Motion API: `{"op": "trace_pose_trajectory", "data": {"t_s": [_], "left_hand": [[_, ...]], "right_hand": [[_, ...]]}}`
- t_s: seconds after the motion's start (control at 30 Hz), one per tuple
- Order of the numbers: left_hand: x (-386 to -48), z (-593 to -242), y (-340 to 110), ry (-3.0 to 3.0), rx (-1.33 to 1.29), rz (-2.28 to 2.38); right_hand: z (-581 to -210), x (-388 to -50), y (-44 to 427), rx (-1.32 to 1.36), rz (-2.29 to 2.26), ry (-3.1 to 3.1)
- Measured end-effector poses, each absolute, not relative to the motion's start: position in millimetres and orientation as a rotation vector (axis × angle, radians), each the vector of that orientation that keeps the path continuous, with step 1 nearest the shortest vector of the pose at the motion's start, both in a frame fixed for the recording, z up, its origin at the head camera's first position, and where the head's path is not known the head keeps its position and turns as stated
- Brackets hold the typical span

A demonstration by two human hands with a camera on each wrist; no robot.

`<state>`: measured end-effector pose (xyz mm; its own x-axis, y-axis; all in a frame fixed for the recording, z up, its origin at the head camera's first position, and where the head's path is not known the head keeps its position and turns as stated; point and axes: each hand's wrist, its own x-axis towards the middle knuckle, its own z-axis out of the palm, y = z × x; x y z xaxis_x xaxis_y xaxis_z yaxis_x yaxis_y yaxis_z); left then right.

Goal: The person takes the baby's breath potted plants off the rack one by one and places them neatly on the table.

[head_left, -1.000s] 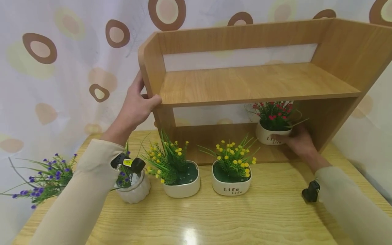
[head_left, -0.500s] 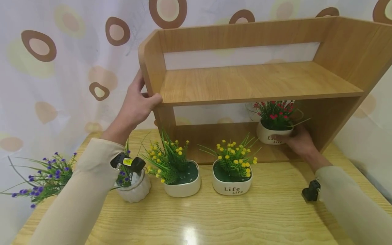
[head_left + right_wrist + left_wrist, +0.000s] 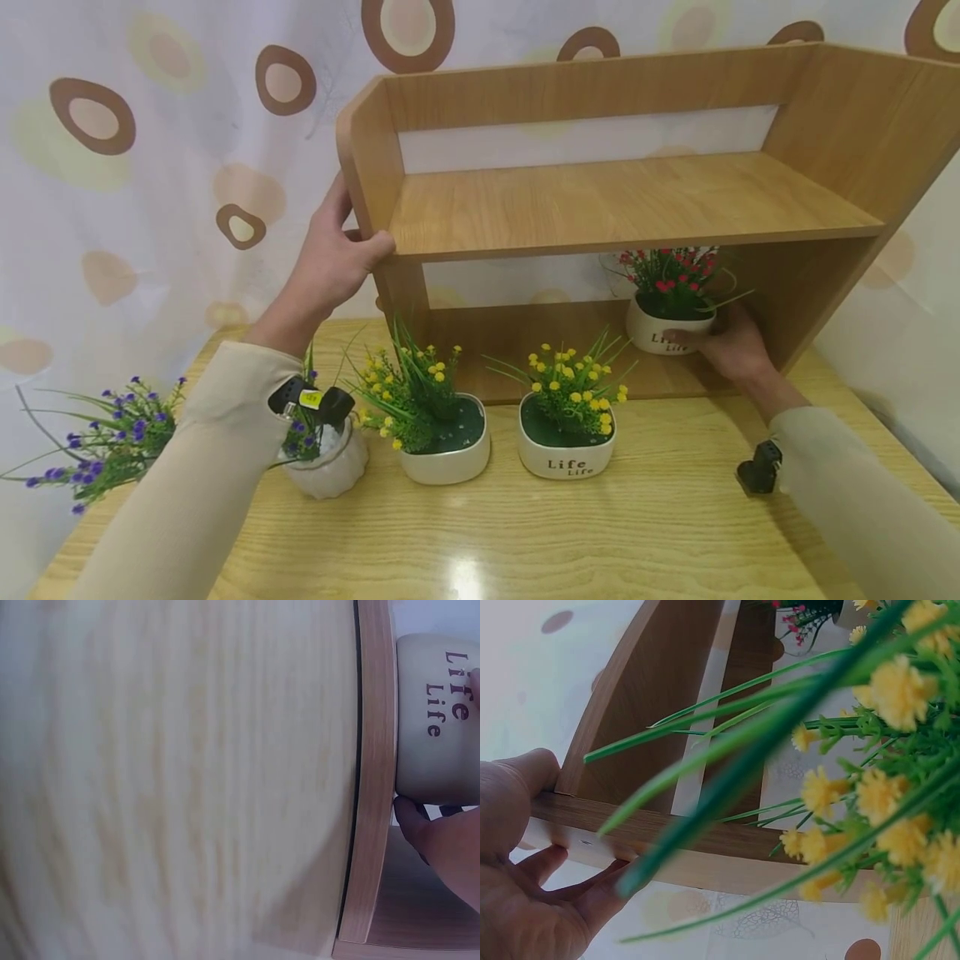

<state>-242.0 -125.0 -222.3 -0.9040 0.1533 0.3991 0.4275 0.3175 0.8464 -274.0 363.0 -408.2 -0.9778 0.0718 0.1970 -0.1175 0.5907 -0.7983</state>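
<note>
My left hand [image 3: 333,250] grips the left side panel of a wooden two-tier shelf [image 3: 637,196], thumb on the inner front edge and fingers on the outer face. The left wrist view shows the fingers [image 3: 592,896] spread along that panel. On the lower tier, toward the right, stands a white "Life" pot [image 3: 667,332] with red flowers. My right hand [image 3: 738,346] holds this pot at its right side, the thumb across the front lettering. In the right wrist view the pot [image 3: 435,757] sits upright on the shelf board; most fingers are hidden behind it.
Two white pots with yellow flowers, one left [image 3: 446,462] and one right [image 3: 566,458], stand on the table [image 3: 570,542] before the shelf. A ribbed white pot [image 3: 330,468] with purple flowers is partly behind my left forearm. A patterned curtain [image 3: 187,167] hangs behind.
Both hands keep their places on the shelf panel and the red-flower pot. Only a slight shift of the head view shows.
</note>
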Motion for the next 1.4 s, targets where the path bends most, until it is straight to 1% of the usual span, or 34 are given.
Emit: {"op": "trace_pose_trajectory", "data": {"t_s": [0.23, 0.5, 0.9, 1.4], "left_hand": [[-242.8, -223.6, -126.9, -2.354, -0.521, -1.598], [-243.7, -223.8, -127.4, -2.353, -0.525, -1.601], [-244.2, -223.9, -128.1, -2.361, -0.515, -1.593], [-244.1, -222.7, -126.0, -2.372, -0.526, -1.586]], "right_hand": [[-407.6, -272.7, 362.0, 0.015, 1.315, -2.619], [-405.2, -274.6, 363.7, 0.058, 1.372, -2.651], [-405.9, -274.7, 366.3, 0.045, 1.316, -2.729], [-402.1, -266.7, 368.1, 0.014, 1.268, -2.728]]}}
